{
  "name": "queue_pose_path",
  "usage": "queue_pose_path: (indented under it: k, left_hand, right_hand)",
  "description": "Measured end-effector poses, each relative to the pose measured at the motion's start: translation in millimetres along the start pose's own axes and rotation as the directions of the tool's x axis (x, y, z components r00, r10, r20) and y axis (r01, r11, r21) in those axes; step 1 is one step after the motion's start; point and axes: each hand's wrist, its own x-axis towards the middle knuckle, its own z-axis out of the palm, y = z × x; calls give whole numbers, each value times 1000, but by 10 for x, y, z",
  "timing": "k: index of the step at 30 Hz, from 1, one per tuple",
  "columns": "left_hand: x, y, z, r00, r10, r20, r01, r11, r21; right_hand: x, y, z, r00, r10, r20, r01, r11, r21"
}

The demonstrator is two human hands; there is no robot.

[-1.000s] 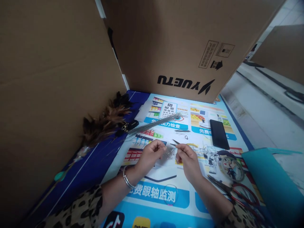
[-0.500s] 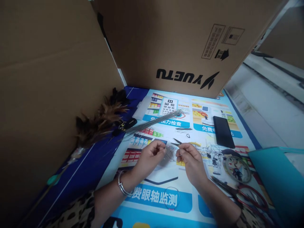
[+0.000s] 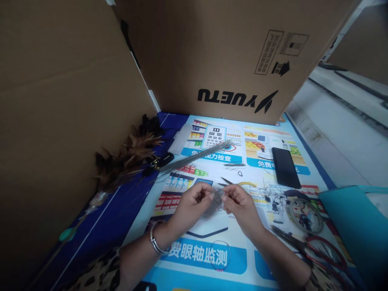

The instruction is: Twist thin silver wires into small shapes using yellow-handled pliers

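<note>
Between my hands hangs a small looped piece of thin wire point(image 3: 218, 197); its exact shape is too fine to make out. My left hand point(image 3: 197, 202) pinches it from the left, thumb against fingertips. From the right, my right hand point(image 3: 239, 202) pinches it too, fingertips close to the left ones. Just behind my right fingers lie pliers or snips with dark pointed tips point(image 3: 226, 181) and a yellow handle point(image 3: 247, 184), partly hidden by the hand. A thin wire ring point(image 3: 220, 255) with a pink bit lies on the printed sheet nearer to me.
A bundle of straight wires point(image 3: 197, 155) lies across the sheet. On the right are a black phone point(image 3: 285, 167), tangled wire pieces point(image 3: 268, 196), a wire coil point(image 3: 304, 216), red-handled scissors point(image 3: 324, 250) and a teal folder point(image 3: 351, 218). Feathers point(image 3: 130, 149) lie left; a cardboard box point(image 3: 236, 60) stands behind.
My right hand has moved left, so its fingertips are now close to my left ones at the wire. The view has shifted slightly.
</note>
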Motion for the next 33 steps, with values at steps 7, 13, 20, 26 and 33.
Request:
queue_pose_path:
  k: [7,13,20,26,33]
  left_hand:
    - [-4,58,-19,998,-54,39,57,996,-69]
    - [14,30,-23,999,-35,-28,34,998,-45]
    - [17,28,-36,997,15,-74,-11,998,56]
    - [-19,18,-14,1000,16,-17,-14,996,83]
    - [-12,-19,4,996,85,-30,-78,982,171]
  right_hand:
    - [-10,-37,-11,999,34,-21,-34,999,42]
    - [-12,-43,-17,999,47,-20,-46,996,82]
    - [-14,-43,-22,999,50,-5,-49,995,92]
    - [-16,-34,-20,999,33,7,-33,996,88]
    - [-24,-33,-30,999,32,18,-34,997,67]
